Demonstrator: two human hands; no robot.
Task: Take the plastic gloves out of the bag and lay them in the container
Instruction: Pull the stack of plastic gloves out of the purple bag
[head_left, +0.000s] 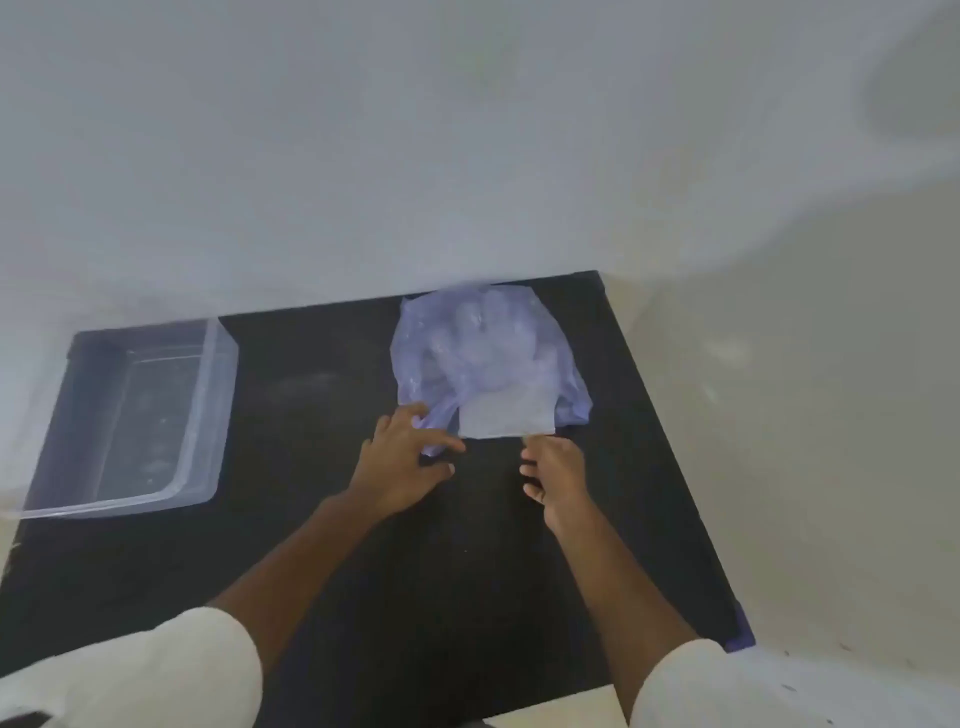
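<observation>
A thin bluish-purple plastic bag (483, 353) lies at the back middle of the black table, with clear plastic gloves bulging inside it. A pale glove cuff (506, 418) sticks out of the bag's near opening. My left hand (408, 457) pinches the bag's near left edge against the table. My right hand (553, 473) sits just below the cuff's right corner, fingers curled, thumb and forefinger touching that edge. A clear rectangular plastic container (208, 415) stands at the table's left side, with nothing visible inside it.
The black table (363, 571) meets a pale wall at the back. Its right edge runs diagonally beside a light floor. White sleeves cover my upper arms at the bottom of the view.
</observation>
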